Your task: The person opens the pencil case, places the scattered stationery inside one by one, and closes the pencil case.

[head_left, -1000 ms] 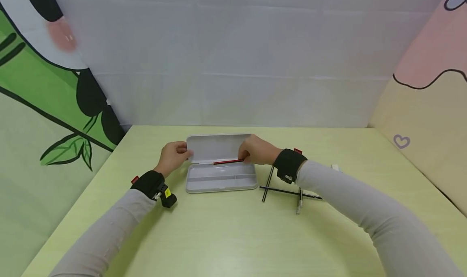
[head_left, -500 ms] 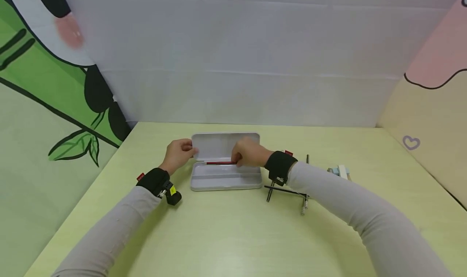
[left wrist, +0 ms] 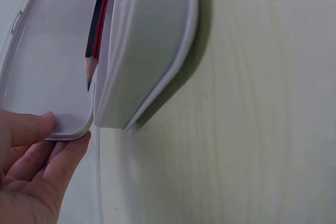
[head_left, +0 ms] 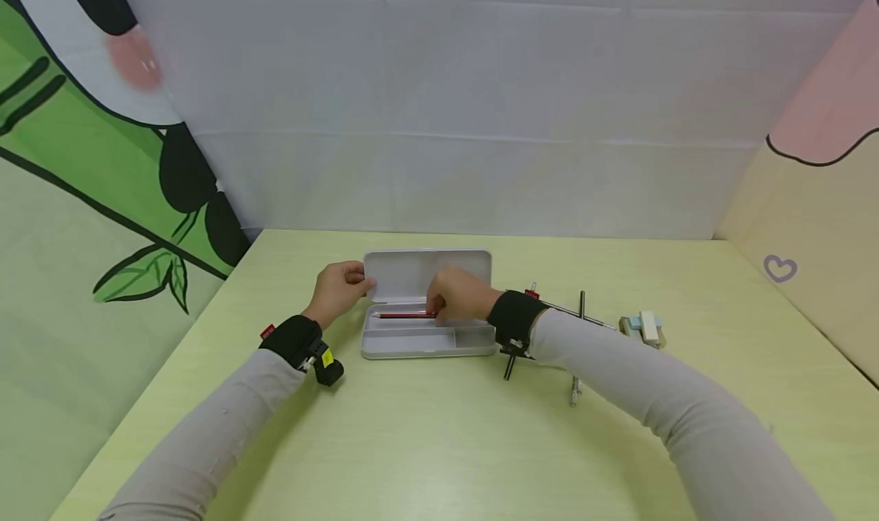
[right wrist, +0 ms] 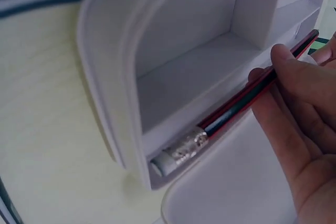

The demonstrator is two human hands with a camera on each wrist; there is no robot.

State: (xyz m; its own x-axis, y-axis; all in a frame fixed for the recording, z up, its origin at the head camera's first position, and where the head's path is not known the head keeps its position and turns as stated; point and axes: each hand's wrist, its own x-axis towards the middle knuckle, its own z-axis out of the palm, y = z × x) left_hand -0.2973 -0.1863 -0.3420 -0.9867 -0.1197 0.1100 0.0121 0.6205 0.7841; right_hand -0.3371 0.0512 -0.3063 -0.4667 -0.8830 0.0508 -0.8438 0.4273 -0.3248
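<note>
A white pencil case point(head_left: 412, 355) stands open on the table, its lid point(head_left: 401, 273) tilted up at the back. At the lid's left edge my left hand point(head_left: 336, 291) pinches the rim between thumb and fingers, as the left wrist view shows. My right hand point(head_left: 462, 294) pinches a red-and-black striped pencil point(head_left: 405, 316) between thumb and fingers over the case's long rear compartment. The pencil's sharpened tip points left. In the right wrist view its white eraser end point(right wrist: 165, 163) lies inside the case's corner. A divider separates off a small front right compartment.
Several dark pencils point(head_left: 582, 303) lie crossed on the table right of the case, partly hidden by the right forearm. Beyond them sit small blocks that look like erasers point(head_left: 648, 328). A pale wall point(head_left: 439, 178) closes off the table's back.
My right hand has moved left and down with the pencil, from near the lid into the case's rear compartment. My left hand still holds the lid. The head view has shifted slightly.
</note>
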